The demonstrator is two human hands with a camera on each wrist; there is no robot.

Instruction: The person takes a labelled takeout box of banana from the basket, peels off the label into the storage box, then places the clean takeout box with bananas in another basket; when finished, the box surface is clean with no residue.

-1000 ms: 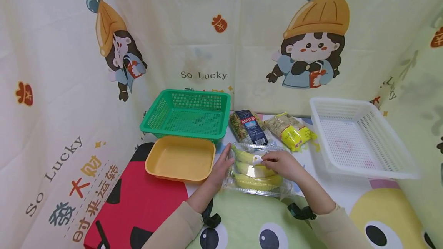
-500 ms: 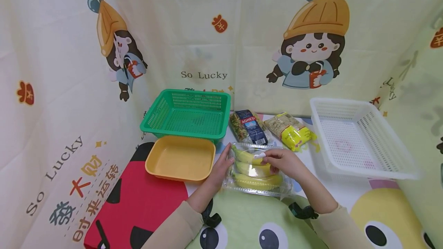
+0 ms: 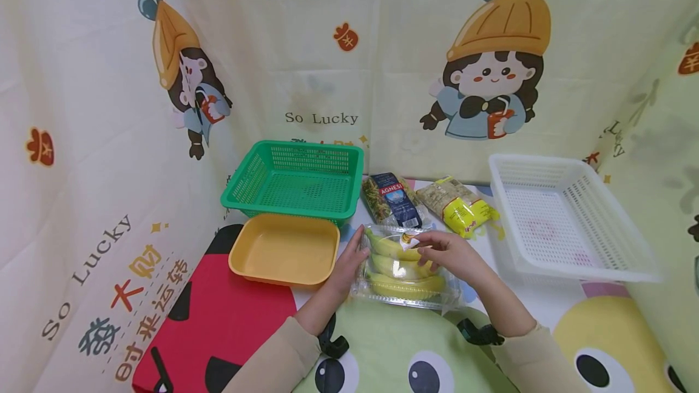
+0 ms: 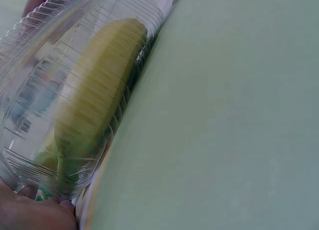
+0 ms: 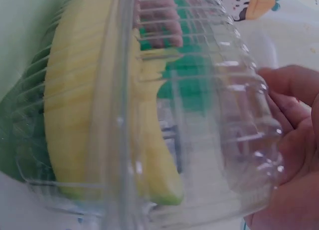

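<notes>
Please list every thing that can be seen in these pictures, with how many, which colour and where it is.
Clear plastic clamshell box: one, transparent, on the table front centre, between both hands.
Bananas: three as far as I can tell, yellow, inside the box.
Small sticker: one, white, on top of the box, at the right fingertips.
Shallow yellow plastic tray: one, left of the box.
Green perforated plastic basket: one, behind the tray.
White perforated plastic basket: one, at the right.
Dark blue pasta packet: one, behind the box.
Yellow-labelled clear food bag: one, right of the packet.
Cartoon-printed cloth: covers table and walls.
Left hand: touches the box's left end.
Right hand: rests on the box, pinching the sticker.
</notes>
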